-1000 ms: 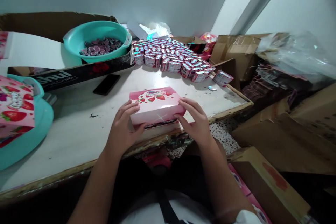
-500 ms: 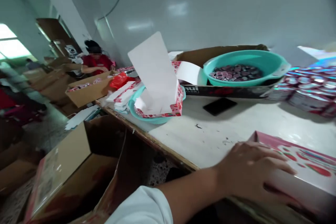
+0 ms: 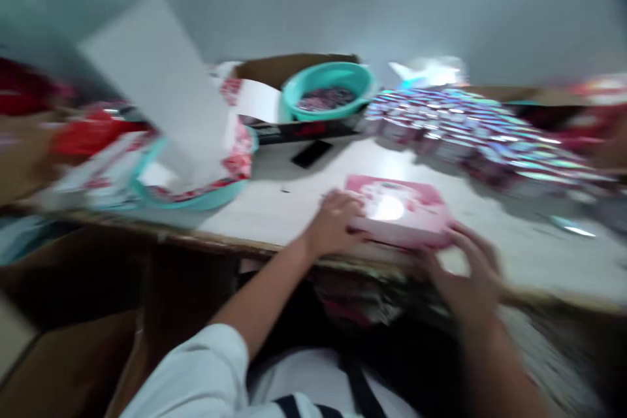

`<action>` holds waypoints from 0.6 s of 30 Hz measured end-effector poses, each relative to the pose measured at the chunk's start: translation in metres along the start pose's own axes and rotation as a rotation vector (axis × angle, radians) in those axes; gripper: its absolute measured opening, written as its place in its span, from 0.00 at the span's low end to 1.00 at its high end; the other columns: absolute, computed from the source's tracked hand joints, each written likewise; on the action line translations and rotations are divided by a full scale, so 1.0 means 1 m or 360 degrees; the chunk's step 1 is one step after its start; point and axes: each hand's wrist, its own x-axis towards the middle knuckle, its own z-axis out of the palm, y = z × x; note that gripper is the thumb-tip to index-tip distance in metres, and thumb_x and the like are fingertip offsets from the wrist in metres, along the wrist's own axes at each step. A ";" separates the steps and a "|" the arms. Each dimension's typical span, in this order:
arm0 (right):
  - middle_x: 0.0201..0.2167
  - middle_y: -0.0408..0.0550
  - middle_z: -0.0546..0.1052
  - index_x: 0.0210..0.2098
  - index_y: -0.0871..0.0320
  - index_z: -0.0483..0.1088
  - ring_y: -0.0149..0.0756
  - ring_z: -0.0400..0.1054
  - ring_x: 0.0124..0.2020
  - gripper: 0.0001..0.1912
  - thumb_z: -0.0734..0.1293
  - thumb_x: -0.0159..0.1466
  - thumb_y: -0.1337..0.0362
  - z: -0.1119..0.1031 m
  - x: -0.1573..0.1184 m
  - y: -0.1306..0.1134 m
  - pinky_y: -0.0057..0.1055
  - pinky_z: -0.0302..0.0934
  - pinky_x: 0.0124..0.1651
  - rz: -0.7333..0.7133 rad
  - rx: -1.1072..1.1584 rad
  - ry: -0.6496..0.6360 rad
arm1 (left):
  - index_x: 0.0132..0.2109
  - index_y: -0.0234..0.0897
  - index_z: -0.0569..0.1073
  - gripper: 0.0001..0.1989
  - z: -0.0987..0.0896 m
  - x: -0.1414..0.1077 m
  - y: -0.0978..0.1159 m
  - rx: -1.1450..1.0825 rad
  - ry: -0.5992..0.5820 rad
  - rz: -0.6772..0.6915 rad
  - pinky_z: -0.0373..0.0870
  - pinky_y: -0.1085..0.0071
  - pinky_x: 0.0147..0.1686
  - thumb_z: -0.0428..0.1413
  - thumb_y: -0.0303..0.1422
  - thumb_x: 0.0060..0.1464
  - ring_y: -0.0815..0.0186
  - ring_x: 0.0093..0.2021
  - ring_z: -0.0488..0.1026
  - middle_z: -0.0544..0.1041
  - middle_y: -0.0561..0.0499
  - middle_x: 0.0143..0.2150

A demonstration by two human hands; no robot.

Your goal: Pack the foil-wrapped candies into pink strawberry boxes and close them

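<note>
A pink and white printed cardboard box (image 3: 404,212) lies flat near the table's front edge, its lid shining under the light. My left hand (image 3: 336,225) grips its left end with the fingers curled against it. At the opposite end my right hand (image 3: 467,268) holds the near right corner, thumb and fingers bent around it. Motion blurs the picture, most of all about my right hand. Behind the box, shiny foil-wrapped packs (image 3: 455,121) are stacked in rows on the table.
On the left, a turquoise basin (image 3: 215,199) holds an open strawberry-print carton (image 3: 240,150) with a raised white flap. A dark phone (image 3: 311,154) lies before another turquoise basin (image 3: 289,95) of small round pieces. A large cardboard box (image 3: 83,346) stands below the table edge.
My view has swung right. My right hand has come into sight on the box's right end, and the whole box now shows. My left hand stays at its left end.
</note>
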 end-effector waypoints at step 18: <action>0.60 0.55 0.69 0.57 0.50 0.65 0.50 0.61 0.65 0.18 0.65 0.68 0.66 -0.060 -0.009 0.003 0.57 0.63 0.64 -0.0150 -0.0337 -0.0255 | 0.41 0.43 0.72 0.05 -0.007 -0.008 0.004 0.0084 -0.0092 0.0013 0.66 0.47 0.60 0.61 0.33 0.59 0.54 0.51 0.77 0.81 0.50 0.49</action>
